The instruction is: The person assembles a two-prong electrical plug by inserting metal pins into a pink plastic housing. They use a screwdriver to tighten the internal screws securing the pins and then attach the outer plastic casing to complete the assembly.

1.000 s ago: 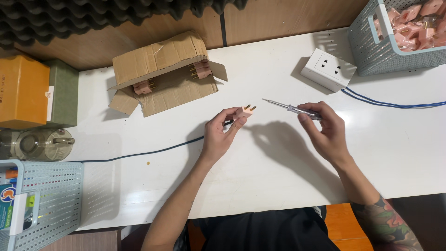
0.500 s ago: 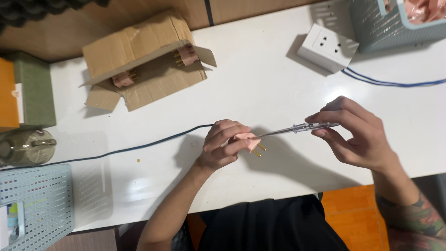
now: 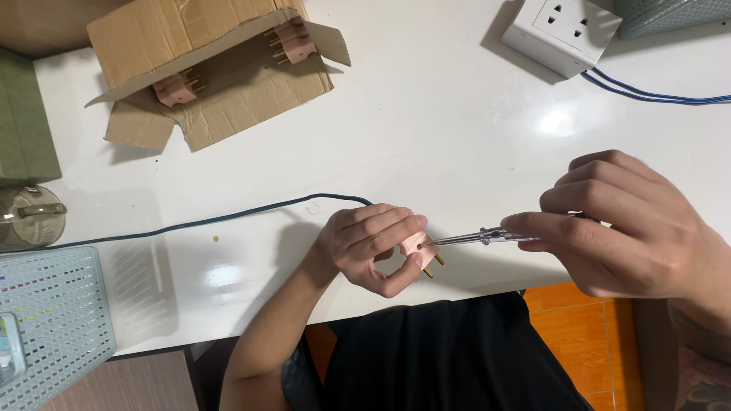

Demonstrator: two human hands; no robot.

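Pink plug (image 3: 417, 247), brass pins pointing toward us, sits pinched in our left hand (image 3: 369, 245) just over the near edge of the white counter (image 3: 426, 129), its dark cable (image 3: 228, 218) trailing off leftward. Our right hand (image 3: 620, 224) is clenched around a slim screwdriver (image 3: 476, 237), whose tip touches the plug's face. Farther back we see a torn cardboard box (image 3: 205, 68) holding more pink plugs, and a white socket block (image 3: 560, 30).

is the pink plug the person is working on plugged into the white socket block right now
No, the pink plug is pinched in the left hand near the table's front edge, far from the white socket block at the back.
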